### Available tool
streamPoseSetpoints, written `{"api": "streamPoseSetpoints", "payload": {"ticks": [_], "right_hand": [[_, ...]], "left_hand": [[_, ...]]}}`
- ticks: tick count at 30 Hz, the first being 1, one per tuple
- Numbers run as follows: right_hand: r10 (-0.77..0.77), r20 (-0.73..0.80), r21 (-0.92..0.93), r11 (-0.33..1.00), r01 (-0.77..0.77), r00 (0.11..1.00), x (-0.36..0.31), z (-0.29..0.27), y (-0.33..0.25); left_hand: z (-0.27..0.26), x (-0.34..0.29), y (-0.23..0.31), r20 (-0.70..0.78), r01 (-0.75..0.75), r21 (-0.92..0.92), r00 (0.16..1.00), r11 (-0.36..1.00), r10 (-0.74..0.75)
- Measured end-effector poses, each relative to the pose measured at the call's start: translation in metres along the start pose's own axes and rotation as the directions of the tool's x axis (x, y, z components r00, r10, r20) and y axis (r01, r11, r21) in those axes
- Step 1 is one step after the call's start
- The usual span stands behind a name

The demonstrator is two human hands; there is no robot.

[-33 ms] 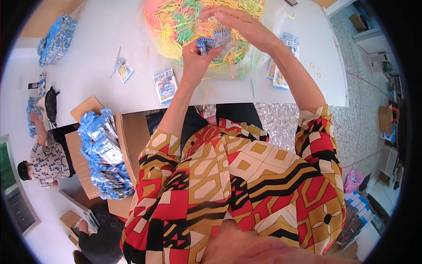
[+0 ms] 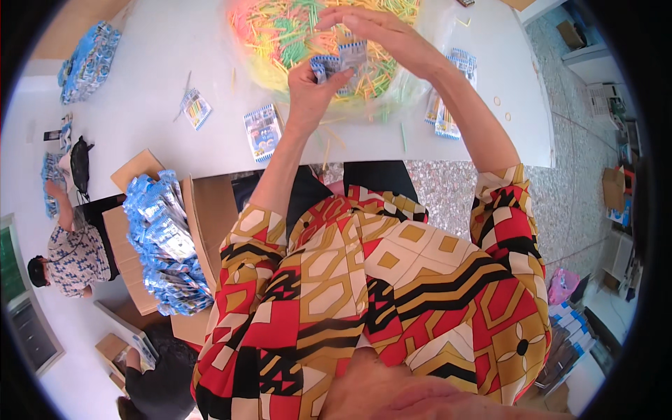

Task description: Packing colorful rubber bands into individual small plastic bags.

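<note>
The tabletop [image 2: 183, 52] bears coloured sticks [image 2: 283, 43] below left fingers [image 2: 340, 80] pinching a packet [image 2: 353, 54]; whether right fingers [image 2: 350, 15] grip is unclear; a slack pinch could drop it.

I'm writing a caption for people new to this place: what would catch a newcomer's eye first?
Probably the bright heap of pink, yellow and green sticks on the white table, top centre. Over it, the left hand holds a small packet. At left, below the table, a cardboard box brims with blue packets.
</note>
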State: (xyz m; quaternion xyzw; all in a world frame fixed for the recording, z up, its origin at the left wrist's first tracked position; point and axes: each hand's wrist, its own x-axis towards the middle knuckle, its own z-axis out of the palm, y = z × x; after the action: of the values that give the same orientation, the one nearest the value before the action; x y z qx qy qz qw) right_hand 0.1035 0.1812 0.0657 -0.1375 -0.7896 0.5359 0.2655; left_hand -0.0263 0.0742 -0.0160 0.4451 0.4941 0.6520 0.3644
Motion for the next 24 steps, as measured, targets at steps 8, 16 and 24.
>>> {"api": "streamPoseSetpoints", "payload": {"ticks": [8,16,24], "right_hand": [[0.063,-0.090,-0.208,0.975,-0.080,0.994,-0.015,-0.028,0.049],[0.032,0.336,-0.791,0.552,0.264,0.941,-0.035,0.001,0.099],[0.085,0.437,-0.816,0.456,0.355,0.895,-0.026,0.009,0.096]], "left_hand": [[-0.015,-0.009,0.017,-0.087,0.031,-0.079,0.995,0.996,-0.038],[-0.031,-0.027,0.017,-0.104,0.068,-0.030,0.992,0.997,-0.071],[-0.029,-0.035,0.017,-0.079,0.072,-0.003,0.994,0.997,-0.072]]}}
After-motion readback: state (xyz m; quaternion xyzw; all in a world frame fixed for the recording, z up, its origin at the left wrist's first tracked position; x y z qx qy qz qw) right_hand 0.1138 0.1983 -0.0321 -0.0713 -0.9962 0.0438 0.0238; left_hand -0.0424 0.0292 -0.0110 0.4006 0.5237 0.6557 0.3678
